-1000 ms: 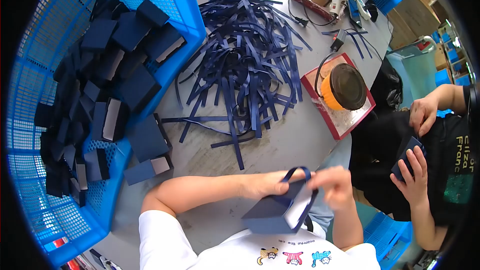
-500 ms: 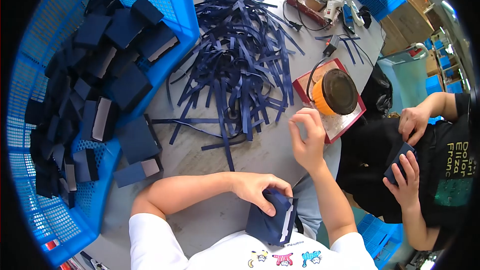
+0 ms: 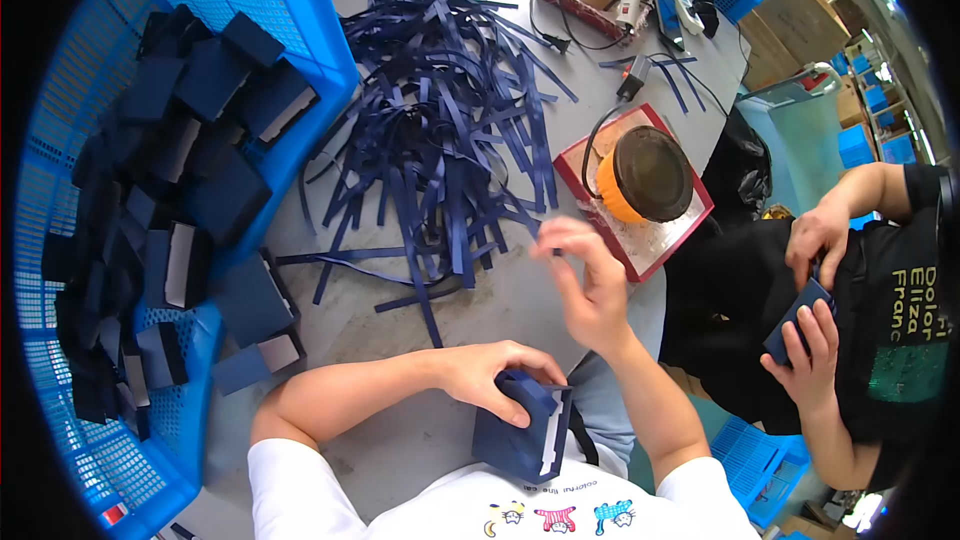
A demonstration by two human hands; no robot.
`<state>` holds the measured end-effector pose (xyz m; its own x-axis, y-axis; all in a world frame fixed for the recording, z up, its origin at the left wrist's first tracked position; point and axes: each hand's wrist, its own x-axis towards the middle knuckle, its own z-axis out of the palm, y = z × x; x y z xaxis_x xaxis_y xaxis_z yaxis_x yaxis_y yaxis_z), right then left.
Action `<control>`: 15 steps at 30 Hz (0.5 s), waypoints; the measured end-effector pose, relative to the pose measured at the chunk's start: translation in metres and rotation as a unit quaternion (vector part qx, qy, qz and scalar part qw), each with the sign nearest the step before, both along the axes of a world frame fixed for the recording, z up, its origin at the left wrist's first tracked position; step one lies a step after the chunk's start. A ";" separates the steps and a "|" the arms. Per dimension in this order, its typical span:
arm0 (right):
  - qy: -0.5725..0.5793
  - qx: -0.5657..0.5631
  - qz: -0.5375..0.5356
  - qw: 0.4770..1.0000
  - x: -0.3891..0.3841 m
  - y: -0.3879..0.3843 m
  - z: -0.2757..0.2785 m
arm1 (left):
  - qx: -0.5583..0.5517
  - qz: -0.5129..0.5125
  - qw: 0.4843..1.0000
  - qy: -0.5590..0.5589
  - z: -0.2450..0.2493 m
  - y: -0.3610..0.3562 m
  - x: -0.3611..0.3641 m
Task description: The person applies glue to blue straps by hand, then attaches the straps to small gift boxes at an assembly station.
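My left hand [image 3: 505,378] is closed round a dark blue box [image 3: 510,440] held against the white shirt. A pale strip shows along the box's right side. To the upper right of the box, my right hand [image 3: 590,290] is raised with its fingers curled into a pinch. Its fingertips are blurred, with a small dark spot between them that I cannot make out. Beyond it lies a tangled pile of navy ribbons [image 3: 450,140]. An orange pot with a dark top [image 3: 650,175] stands on a red-edged tray [image 3: 648,268].
A blue crate [image 3: 330,60] at left holds several dark blue boxes. Two more boxes, one of them [image 3: 255,295], lie beside it on the grey table [image 3: 370,335]. Cables and a red tray [image 3: 590,5] are at the back. A co-worker in black [image 3: 870,290] holds a blue box at right.
The whole view has shifted, with the table things now further left. My right hand's fingers have moved and blurred. My left hand keeps its hold on the box.
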<state>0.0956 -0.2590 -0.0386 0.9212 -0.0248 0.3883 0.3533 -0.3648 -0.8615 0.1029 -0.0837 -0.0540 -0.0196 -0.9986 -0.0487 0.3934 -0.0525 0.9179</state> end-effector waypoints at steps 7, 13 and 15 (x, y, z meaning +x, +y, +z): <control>0.270 0.428 -0.056 0.861 -0.052 -0.032 0.039 | 0.028 0.002 0.999 0.018 -0.003 -0.003 0.001; 0.270 0.363 -0.203 0.868 -0.047 -0.071 0.043 | 0.028 0.018 0.998 0.044 -0.010 -0.003 0.000; 0.245 0.342 -0.241 0.875 -0.040 -0.082 0.041 | 0.029 0.024 0.998 0.056 -0.013 -0.003 -0.001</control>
<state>0.0554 -0.3409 0.0023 0.7917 -0.5277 -0.3078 -0.1725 0.2902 -0.9413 0.1017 -0.0866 -0.0669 0.0202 -0.9940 -0.1071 0.4970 -0.0830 0.8638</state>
